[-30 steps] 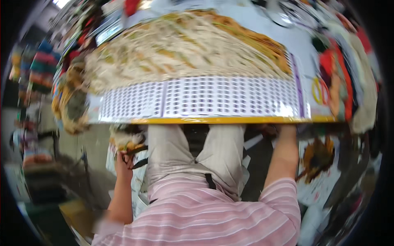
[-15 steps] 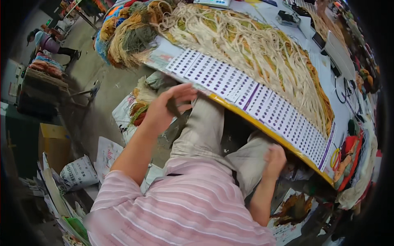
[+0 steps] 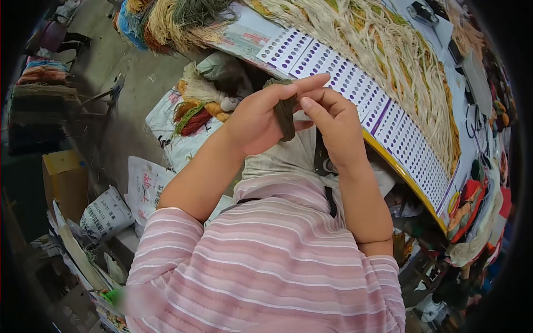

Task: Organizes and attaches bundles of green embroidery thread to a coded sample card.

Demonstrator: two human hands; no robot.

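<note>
Above my lap, my left hand [image 3: 256, 119] is closed around a small dark olive bundle of yarn [image 3: 286, 117], which hangs between thumb and fingers. Its forefinger points out toward the table. My right hand [image 3: 341, 132] meets it from the right, thumb and forefinger pinched close beside the bundle. Whatever strand that pinch may hold is too fine to make out. Just beyond the hands, white sheets with rows of dark and purple round spots [image 3: 355, 83] line the table's near edge. Long cream and ochre yarn strands [image 3: 377, 55] are spread behind them.
Thick yarn hanks [image 3: 166, 25] hang over the table's far left corner. Its yellow front edge [image 3: 408, 175] runs down to the right. Coloured yarn bundles [image 3: 194, 114] lie on sacking below left. A cardboard box [image 3: 65, 180] and a white sack [image 3: 106, 213] stand at left.
My hands have come together over my lap, the right one rising from beside my right leg. The olive bundle now shows plainly in my left hand. The view has shifted.
</note>
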